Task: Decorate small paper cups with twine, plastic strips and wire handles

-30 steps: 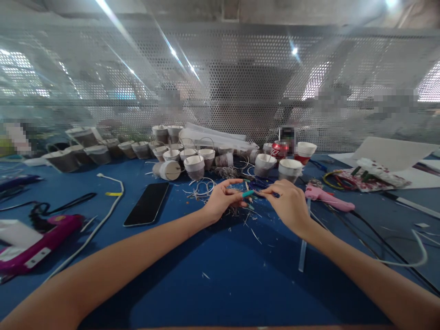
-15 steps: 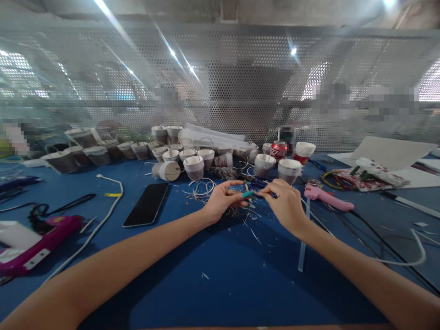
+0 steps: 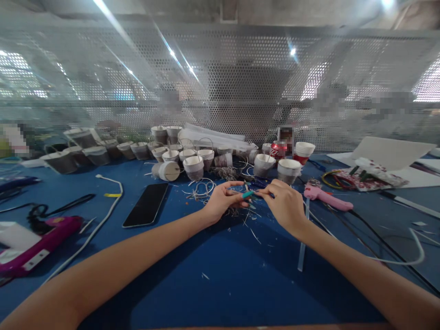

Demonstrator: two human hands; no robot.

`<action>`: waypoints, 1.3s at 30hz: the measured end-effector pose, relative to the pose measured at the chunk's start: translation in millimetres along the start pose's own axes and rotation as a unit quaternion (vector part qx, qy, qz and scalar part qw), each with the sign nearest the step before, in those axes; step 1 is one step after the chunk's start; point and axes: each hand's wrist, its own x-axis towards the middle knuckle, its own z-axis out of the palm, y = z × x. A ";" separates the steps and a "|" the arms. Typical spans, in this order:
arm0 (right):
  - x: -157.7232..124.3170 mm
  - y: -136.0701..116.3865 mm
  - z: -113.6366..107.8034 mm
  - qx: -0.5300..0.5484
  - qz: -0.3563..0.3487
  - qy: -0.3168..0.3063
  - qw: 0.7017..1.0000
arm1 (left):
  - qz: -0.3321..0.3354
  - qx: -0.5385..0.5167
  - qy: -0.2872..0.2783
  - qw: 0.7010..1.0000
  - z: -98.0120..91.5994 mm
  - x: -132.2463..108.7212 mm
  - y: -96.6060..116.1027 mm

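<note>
My left hand (image 3: 220, 200) is closed in a pinch over the middle of the blue table, its long green nails pointing right. Whatever lies between its fingers is too small to make out. Close by on the right, my right hand (image 3: 283, 201) is also pinched, fingertips almost meeting the left ones; its held item is likewise unclear. Loose fibre scraps (image 3: 225, 173) and thin strands lie behind and below the hands. A dark blue tool (image 3: 258, 182) sits just behind the fingertips. Wrapped cups (image 3: 194, 168) with wire handles stand beyond.
A black phone (image 3: 146, 205) lies left of my left hand. A pink glue gun (image 3: 328, 198) with a clear stick rests at right. The magenta device (image 3: 51, 243) is at far left. A red can (image 3: 277, 150) and stacked paper cups (image 3: 304, 151) stand behind.
My right hand has shifted very slightly, its fingertips staying close to the left ones. My left hand looks unchanged.
</note>
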 end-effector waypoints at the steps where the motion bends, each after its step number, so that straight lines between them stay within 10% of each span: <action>1: 0.0 -0.7 0.1 -0.006 0.000 0.008 1.000 | -0.001 -0.002 -0.001 1.000 0.0 0.1 -0.2; 39: -0.1 -1.5 0.1 0.006 0.016 0.008 1.000 | 0.000 -0.026 0.030 0.999 11.1 -1.7 3.9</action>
